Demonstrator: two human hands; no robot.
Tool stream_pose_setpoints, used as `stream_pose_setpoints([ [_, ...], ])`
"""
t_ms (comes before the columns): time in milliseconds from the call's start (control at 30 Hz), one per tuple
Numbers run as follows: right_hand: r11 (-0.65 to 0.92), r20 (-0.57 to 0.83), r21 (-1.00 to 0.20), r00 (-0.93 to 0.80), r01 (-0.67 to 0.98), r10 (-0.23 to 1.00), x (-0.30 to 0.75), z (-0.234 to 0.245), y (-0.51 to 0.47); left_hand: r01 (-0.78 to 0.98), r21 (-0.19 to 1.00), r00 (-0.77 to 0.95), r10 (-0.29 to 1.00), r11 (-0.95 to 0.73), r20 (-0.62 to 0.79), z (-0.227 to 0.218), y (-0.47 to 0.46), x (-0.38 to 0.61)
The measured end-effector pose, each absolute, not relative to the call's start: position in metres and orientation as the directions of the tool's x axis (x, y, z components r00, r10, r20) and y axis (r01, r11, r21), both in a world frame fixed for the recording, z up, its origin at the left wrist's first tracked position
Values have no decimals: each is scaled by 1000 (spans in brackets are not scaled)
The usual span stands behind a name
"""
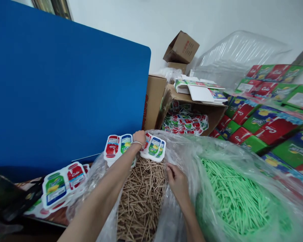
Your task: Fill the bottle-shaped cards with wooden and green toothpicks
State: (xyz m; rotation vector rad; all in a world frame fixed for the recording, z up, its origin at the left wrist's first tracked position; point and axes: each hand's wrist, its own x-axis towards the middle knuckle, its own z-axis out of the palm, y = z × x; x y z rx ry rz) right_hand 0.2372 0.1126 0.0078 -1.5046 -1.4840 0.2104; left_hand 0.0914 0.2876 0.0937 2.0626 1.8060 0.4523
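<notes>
Head view live: looks like a card-handling step, with the left hand (139,136) right in between the left printed cards (113,146) and the right printed cards (155,148), fingertips out of sight, so can't tell whether gripping either. Holding the right hand (178,181) lower, with thumb and fingers drawn narrow beside the clear plastic (178,153), can't tell whether pinching it. Seems to call for a sure hold on card edges, at the far end of the brown sticks (141,195).
</notes>
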Motion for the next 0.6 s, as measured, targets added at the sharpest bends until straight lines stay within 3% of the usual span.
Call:
stream_pose_setpoints([
  [167, 197, 448, -766, 289, 611, 846, 237, 5, 114, 685, 636, 302, 933, -354, 195, 114, 248, 79],
  [300, 213, 391, -878, 385, 429, 836, 227, 9, 108, 451, 775, 372, 883, -442, 286, 116, 189, 53],
  [467, 178, 295, -941, 437, 288, 850, 203, 18, 82, 247, 908, 355, 903, -339, 241, 91, 125, 16],
  [600, 50, 92, -988, 303, 147, 949, 188, 18, 59, 5, 995, 259, 962, -96, 92, 70, 100, -7],
])
